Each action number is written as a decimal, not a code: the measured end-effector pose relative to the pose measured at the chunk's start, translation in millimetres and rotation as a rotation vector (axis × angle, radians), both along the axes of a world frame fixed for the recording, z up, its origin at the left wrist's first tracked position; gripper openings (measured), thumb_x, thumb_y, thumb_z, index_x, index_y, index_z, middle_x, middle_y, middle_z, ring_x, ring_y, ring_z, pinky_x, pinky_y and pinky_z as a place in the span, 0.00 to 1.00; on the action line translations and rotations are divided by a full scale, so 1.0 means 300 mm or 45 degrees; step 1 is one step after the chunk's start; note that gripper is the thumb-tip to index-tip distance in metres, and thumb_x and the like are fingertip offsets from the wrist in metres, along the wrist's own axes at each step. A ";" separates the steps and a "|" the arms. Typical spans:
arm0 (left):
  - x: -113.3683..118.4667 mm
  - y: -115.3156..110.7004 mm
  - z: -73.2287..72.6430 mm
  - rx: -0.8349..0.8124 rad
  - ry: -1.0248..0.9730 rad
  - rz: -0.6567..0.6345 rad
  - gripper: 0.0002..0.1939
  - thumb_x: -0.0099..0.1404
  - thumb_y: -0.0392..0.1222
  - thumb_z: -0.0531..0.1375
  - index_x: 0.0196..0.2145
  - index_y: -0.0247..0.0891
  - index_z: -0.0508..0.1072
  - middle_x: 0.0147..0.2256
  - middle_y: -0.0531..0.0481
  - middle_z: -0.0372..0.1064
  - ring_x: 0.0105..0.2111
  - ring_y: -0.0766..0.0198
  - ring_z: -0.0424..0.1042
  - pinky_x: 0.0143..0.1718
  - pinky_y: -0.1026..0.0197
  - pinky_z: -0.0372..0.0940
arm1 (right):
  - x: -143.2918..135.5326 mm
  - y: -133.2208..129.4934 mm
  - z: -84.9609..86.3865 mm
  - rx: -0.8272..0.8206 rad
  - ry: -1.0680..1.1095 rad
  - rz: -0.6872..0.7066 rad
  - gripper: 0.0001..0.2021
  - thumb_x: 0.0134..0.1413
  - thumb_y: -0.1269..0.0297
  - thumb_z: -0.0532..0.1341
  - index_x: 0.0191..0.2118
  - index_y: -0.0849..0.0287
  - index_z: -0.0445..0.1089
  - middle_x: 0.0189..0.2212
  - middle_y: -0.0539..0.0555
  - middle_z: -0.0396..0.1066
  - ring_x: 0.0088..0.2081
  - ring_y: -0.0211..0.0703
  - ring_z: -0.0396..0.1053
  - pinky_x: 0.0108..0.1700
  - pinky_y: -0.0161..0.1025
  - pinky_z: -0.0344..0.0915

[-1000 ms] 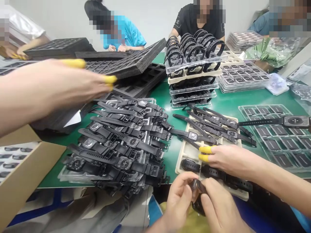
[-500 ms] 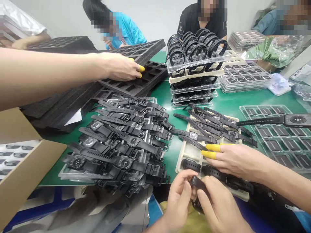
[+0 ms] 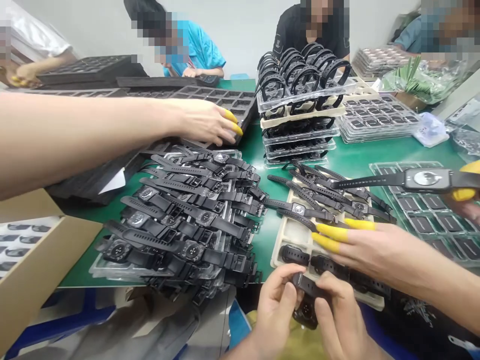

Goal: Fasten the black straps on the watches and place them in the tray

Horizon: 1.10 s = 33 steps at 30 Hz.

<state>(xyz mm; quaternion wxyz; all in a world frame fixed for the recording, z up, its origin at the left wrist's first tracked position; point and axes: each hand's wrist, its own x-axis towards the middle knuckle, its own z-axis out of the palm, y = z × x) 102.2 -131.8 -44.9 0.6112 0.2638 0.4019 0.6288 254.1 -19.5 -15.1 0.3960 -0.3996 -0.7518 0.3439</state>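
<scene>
Low in the view, a black smartwatch (image 3: 305,315) is held with its strap bent round into a loop and its sensor back showing. My left hand (image 3: 275,300) pinches the strap between thumb and fingers on one side. On the other side, the fingers and thumb of my right hand (image 3: 339,315) are closed on the same watch. Just beyond my hands lies a cream tray (image 3: 290,231). Several looped watches (image 3: 296,254) sit in its near row, and straight-strapped watches (image 3: 299,209) lie across its far part.
A big pile of watches (image 3: 193,250) stands left of my hands. Co-workers' hands with yellow finger covers reach in over a black foam tray (image 3: 240,102) and over the cream tray. Behind are stacked trays of looped watches (image 3: 300,95). A clear tray (image 3: 416,220) lies right.
The watch in my hands has turned so its back shows more. A co-worker's hand at left has lowered the foam tray. At right, another hand brings a watch further left.
</scene>
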 end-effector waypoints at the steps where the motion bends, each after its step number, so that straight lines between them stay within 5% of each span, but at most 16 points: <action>1: 0.003 0.000 -0.003 0.005 -0.012 -0.008 0.23 0.69 0.61 0.65 0.49 0.39 0.81 0.34 0.47 0.74 0.27 0.68 0.65 0.30 0.66 0.64 | -0.009 -0.036 -0.004 0.026 0.004 -0.018 0.10 0.70 0.53 0.62 0.48 0.51 0.73 0.35 0.58 0.75 0.37 0.55 0.77 0.33 0.47 0.76; 6: 0.002 0.001 0.000 -0.012 -0.022 -0.022 0.23 0.69 0.60 0.66 0.48 0.39 0.82 0.30 0.50 0.71 0.24 0.70 0.60 0.28 0.68 0.61 | -0.041 -0.193 -0.024 0.175 0.020 -0.039 0.08 0.71 0.57 0.62 0.50 0.53 0.71 0.35 0.57 0.76 0.34 0.50 0.76 0.33 0.46 0.76; 10: -0.021 -0.001 0.004 -0.044 0.146 0.090 0.24 0.68 0.61 0.66 0.48 0.37 0.83 0.37 0.44 0.79 0.31 0.64 0.71 0.33 0.66 0.68 | -0.059 -0.255 -0.030 0.366 0.024 -0.010 0.06 0.75 0.65 0.56 0.52 0.56 0.69 0.35 0.56 0.77 0.34 0.46 0.77 0.35 0.42 0.77; 19: -0.029 -0.003 -0.016 -0.007 0.252 0.080 0.21 0.72 0.58 0.63 0.50 0.41 0.84 0.49 0.42 0.82 0.49 0.54 0.80 0.52 0.62 0.72 | -0.067 -0.236 -0.003 0.553 -0.029 -0.032 0.07 0.74 0.73 0.57 0.51 0.63 0.72 0.39 0.59 0.78 0.39 0.45 0.79 0.42 0.38 0.77; 26: -0.019 0.010 0.012 0.012 0.037 0.205 0.16 0.67 0.54 0.69 0.48 0.44 0.82 0.37 0.49 0.79 0.34 0.65 0.77 0.38 0.69 0.72 | -0.069 -0.239 0.014 0.524 0.007 -0.020 0.12 0.68 0.79 0.58 0.51 0.63 0.74 0.40 0.60 0.78 0.41 0.45 0.77 0.43 0.38 0.76; 33: -0.012 0.015 0.021 -0.007 0.080 0.194 0.16 0.66 0.55 0.70 0.45 0.42 0.83 0.41 0.45 0.83 0.40 0.60 0.81 0.44 0.66 0.74 | -0.070 -0.234 0.025 0.509 0.067 -0.065 0.16 0.63 0.83 0.61 0.52 0.62 0.75 0.40 0.59 0.79 0.40 0.45 0.78 0.42 0.39 0.77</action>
